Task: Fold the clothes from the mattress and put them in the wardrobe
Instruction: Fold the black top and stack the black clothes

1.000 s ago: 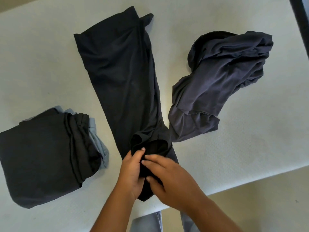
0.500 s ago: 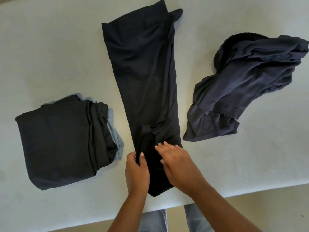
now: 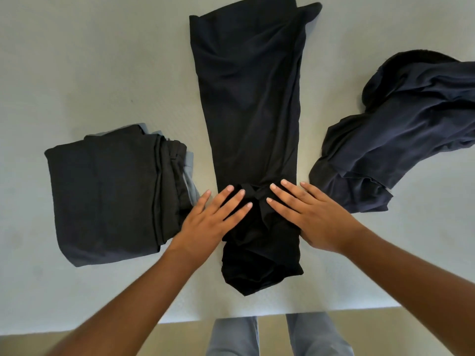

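Clothes lie in 3 groups on the mattress (image 3: 90, 60). At the left sits a folded stack (image 3: 110, 196), a dark piece on top with a pale grey edge showing beneath, so at least 2 items look done. Next, the left hand (image 3: 208, 222) lies flat, fingers straight and spread, pressing the near end of the long black garment (image 3: 252, 111). This runs away from the person down the middle as a narrow strip, its near end bunched and turned over. The right hand (image 3: 316, 217) presses the same bunched end from the other side, fingers also straight, gripping nothing. At the far right a navy garment (image 3: 401, 140) lies crumpled, apart from the strip. As I judge it, the long black garment is folded lengthwise and needs folding across, the navy garment has not been started, and nothing has reached the wardrobe, which is not in view. Count: 1 folded stack, 1 long black garment, 1 navy garment, 2 hands
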